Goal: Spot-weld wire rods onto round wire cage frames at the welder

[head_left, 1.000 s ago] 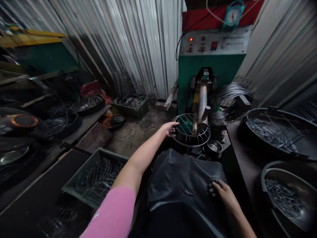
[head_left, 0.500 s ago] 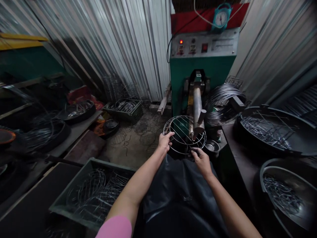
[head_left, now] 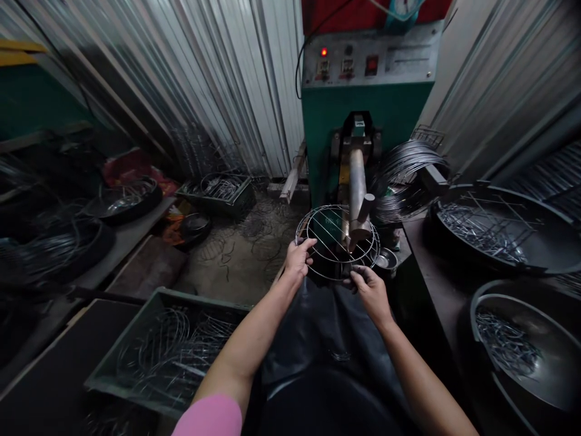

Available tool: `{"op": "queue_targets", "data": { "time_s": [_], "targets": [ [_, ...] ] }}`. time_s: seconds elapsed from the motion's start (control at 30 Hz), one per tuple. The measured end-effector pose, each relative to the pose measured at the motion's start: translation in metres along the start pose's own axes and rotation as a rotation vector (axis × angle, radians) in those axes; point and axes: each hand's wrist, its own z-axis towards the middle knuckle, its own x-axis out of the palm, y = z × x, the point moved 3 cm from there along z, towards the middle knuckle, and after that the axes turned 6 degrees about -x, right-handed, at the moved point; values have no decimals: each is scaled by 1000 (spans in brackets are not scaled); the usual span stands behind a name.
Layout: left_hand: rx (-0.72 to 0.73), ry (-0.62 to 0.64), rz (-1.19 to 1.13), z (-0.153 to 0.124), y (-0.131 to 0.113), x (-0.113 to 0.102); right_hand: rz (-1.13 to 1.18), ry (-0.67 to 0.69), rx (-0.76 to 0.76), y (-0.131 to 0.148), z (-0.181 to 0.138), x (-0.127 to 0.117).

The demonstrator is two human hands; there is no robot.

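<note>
Wire rack: round, with parallel bars across it; located in front of the green machine (head_left: 363,100), its far part below the tip of the machine's metal cylinder (head_left: 357,181). Contact between rack (head_left: 327,236) and tip cannot be told.
Left hand: (head_left: 298,255) closed on the rack's rim, thumb on top, in front of the machine and left of its cylinder.
Right hand: (head_left: 370,287) thumb and fingers pinched on the rack's near edge, on the machine's front side; the fingertips are partly hidden.
Indicator lamp: (head_left: 324,52) lit red, on the machine's upper panel.
Wire coil: (head_left: 408,157) just beside the machine, on its right.
Counter: (head_left: 420,245) right of the machine, bearing two dark pans of short metal pieces.
Crate: (head_left: 122,336) green, filled with bent wire parts, in front and left of the machine.
</note>
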Motion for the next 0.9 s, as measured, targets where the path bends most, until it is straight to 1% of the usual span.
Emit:
{"op": "queue_targets", "data": {
  "time_s": [0.2, 0.4, 0.53, 0.7, 0.9],
  "targets": [
    [3, 20, -26, 4, -2, 6, -6, -1, -11, 3, 4, -1],
    [-5, -18, -36, 9, -7, 13, 35, 0, 6, 2, 15, -1],
    [-6, -10, -30, 12, -3, 12, 49, -16, 10, -1, 17, 0],
    [-12, 8, -47, 13, -1, 11, 57, -24, -25, -2, 18, 0],
    [-19, -8, -43, 13, -2, 10, 37, -45, -35, 0, 20, 1]
  ]
}}
